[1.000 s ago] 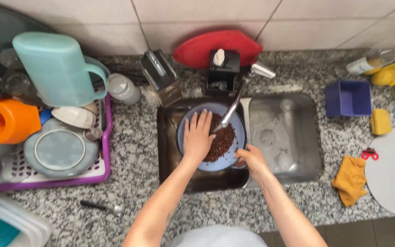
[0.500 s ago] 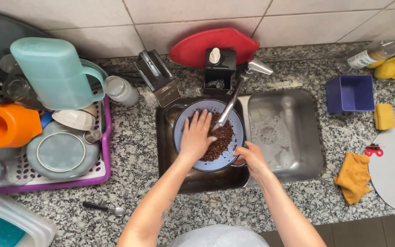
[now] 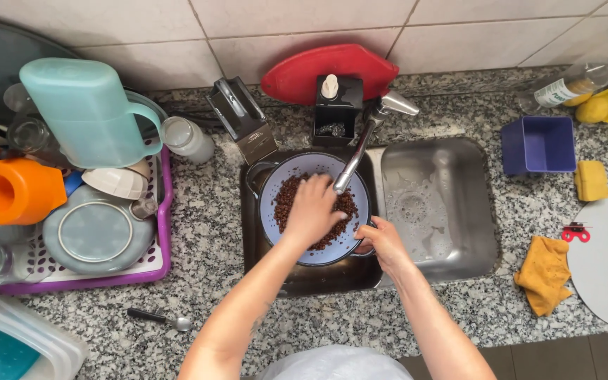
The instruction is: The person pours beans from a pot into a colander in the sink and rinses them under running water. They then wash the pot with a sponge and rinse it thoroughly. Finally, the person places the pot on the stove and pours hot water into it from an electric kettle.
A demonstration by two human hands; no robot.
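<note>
A pale blue colander (image 3: 283,177) full of dark brown beans (image 3: 284,204) sits inside a dark pot in the left sink basin (image 3: 318,278). My left hand (image 3: 314,210) lies flat on the beans with the fingers spread among them. My right hand (image 3: 383,239) grips the colander's right rim. The metal tap (image 3: 367,137) reaches over the colander from the back.
A purple dish rack (image 3: 107,271) at left holds a teal jug (image 3: 82,112), an orange cup (image 3: 12,190) and plates. A spoon (image 3: 160,320) lies on the granite counter. At right are the empty steel basin (image 3: 438,204), a blue tub (image 3: 537,144), a yellow sponge (image 3: 590,181) and an orange cloth (image 3: 545,273).
My left hand has shifted a little over the beans. The right hand stays on the colander's rim, and the view has moved slightly.
</note>
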